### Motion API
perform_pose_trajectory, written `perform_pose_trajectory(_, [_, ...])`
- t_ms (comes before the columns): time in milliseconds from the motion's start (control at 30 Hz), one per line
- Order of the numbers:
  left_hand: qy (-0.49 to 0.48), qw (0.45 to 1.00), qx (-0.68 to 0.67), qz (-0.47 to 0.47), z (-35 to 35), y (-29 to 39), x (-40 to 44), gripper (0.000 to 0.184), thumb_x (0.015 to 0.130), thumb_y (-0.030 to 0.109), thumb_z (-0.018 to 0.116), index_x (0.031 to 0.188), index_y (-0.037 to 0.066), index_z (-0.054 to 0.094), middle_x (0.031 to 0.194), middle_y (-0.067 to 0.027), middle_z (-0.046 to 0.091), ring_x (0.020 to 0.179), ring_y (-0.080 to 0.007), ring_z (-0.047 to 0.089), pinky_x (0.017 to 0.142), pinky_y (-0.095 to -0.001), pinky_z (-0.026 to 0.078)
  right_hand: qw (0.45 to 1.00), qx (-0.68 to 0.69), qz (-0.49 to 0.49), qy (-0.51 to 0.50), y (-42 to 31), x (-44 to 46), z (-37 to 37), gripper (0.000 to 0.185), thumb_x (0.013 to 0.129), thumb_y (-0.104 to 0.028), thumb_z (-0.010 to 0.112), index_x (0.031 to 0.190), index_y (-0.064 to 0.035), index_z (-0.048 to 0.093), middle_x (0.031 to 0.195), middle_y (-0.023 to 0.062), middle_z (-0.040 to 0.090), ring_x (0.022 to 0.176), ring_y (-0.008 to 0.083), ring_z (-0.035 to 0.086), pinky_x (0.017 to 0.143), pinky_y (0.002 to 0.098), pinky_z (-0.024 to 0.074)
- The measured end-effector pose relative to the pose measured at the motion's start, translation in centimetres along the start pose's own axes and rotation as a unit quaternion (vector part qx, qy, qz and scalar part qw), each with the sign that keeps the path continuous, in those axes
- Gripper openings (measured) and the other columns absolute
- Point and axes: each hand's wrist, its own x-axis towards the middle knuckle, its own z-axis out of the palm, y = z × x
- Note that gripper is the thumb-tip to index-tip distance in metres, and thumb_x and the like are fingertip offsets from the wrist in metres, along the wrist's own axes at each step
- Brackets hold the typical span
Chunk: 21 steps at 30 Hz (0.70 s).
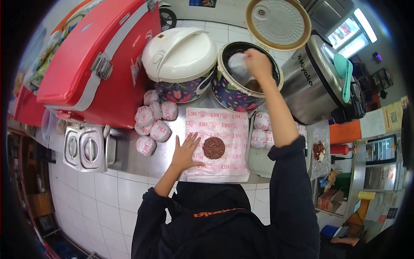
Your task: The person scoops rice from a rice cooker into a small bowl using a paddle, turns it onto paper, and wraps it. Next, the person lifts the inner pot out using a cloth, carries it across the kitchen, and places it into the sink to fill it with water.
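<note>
My left hand lies flat with its fingers spread on a stack of pink-and-white wrapping paper printed "RICE". Just right of its fingers, a round patty of dark reddish-brown rice rests on the top sheet. My right hand is closed and reaches over the open flower-patterned rice cooker. It grips a pale, cup-like scoop, blurred and partly hidden by the fingers, inside the cooker's mouth. Dark contents show below it.
Several wrapped rice parcels sit left of the paper; more parcels lie in a tray at right. Behind stand a red cooler box, a closed cooker and a steel Miyako cooker. Lidded steel pans are at left. Another person's arm shows lower right.
</note>
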Motion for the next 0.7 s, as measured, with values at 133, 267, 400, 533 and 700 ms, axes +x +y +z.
perform_pose_trajectory(133, [-0.008,1.000,0.011,0.007,-0.3,-0.2,-0.1,0.108,0.052,0.066,0.065,0.137,0.009,0.029,0.143,-0.0086,0.026,0.133,-0.0242,0.023,0.103,-0.0628,0.008,0.964,0.200,0.050,0.168,-2.1,-5.7,-6.5,0.024,0.084,-0.023,0.059,0.080,0.0000,0.052,0.068,0.0126,0.060,0.059,0.0216,0.056,0.058,0.0332,0.0440])
perform_pose_trajectory(267, [-0.011,1.000,0.014,-0.008,-0.7,-0.1,-0.3,0.109,0.051,0.066,0.066,0.136,0.009,0.029,0.143,-0.0084,0.025,0.133,-0.0235,0.023,0.103,-0.0625,0.007,0.905,0.359,0.109,0.199,-4.1,-15.4,-5.3,0.019,0.086,-0.009,0.059,0.072,-0.0037,0.046,0.062,0.0001,0.051,0.059,0.0046,0.045,0.052,0.0208,0.0375])
perform_pose_trajectory(400, [-0.018,1.000,0.004,-0.022,-0.2,-0.5,-0.5,0.114,0.049,0.064,0.069,0.136,0.004,0.027,0.143,-0.0091,0.025,0.134,-0.0234,0.021,0.103,-0.0623,0.005,0.895,0.375,0.205,0.130,-4.5,-24.1,2.9,0.021,0.086,-0.008,0.058,0.072,-0.0036,0.043,0.059,-0.0001,0.046,0.056,0.0056,0.043,0.049,0.0223,0.0352])
perform_pose_trajectory(533, [-0.009,0.998,-0.030,-0.049,-0.3,-0.6,-0.7,0.118,0.047,0.064,0.070,0.135,0.000,0.026,0.143,-0.0106,0.025,0.134,-0.0232,0.020,0.103,-0.0622,0.004,0.923,0.331,0.178,0.084,-6.1,-28.6,5.1,0.020,0.084,-0.007,0.058,0.072,-0.0032,0.043,0.064,0.0053,0.056,0.052,0.0065,0.042,0.047,0.0232,0.0349])
perform_pose_trajectory(700, [0.002,0.999,-0.039,-0.032,0.0,-1.1,-0.9,0.120,0.045,0.064,0.071,0.135,-0.002,0.026,0.143,-0.0136,0.024,0.135,-0.0241,0.019,0.104,-0.0608,0.004,0.931,0.318,0.171,-0.057,-6.2,-32.5,4.0,0.017,0.080,-0.011,0.062,0.079,-0.0015,0.048,0.095,0.0143,0.066,0.068,0.0208,0.064,0.064,0.0283,0.0497])
